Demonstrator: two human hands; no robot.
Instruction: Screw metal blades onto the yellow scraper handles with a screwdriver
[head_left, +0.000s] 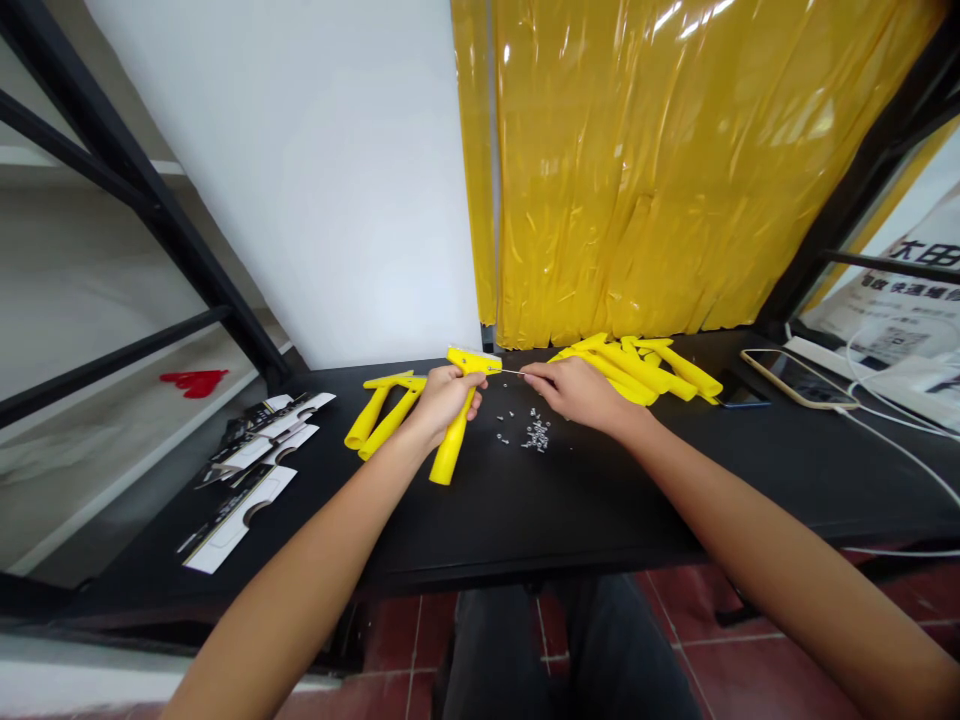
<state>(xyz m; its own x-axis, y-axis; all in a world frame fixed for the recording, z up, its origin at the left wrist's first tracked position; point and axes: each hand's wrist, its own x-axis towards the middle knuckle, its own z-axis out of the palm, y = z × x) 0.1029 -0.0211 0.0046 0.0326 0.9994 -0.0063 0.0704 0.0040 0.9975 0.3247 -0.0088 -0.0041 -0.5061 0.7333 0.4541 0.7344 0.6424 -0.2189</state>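
Note:
My left hand [448, 400] is wrapped round a yellow plastic handle tool [453, 445], its wide head pointing up and its round grip hanging down over the black table. With closed fingers, my right hand [566, 385] holds a thin metal rod like a screwdriver [513, 372], whose tip meets the side of the tool's head. Small silver screws and nuts [536, 433] lie scattered below and between the hands. Left of my left hand rest more yellow tools [386, 415]. A pile of yellow handle parts [637, 370] sits just behind my right hand.
Printed cardboard sleeves [247, 500] lie at the table's left. Phones [795, 380] and white cables [892, 430] are at the right. A white panel [315, 180] and a yellow plastic curtain [637, 180] stand behind the black table [585, 520], between black metal frames.

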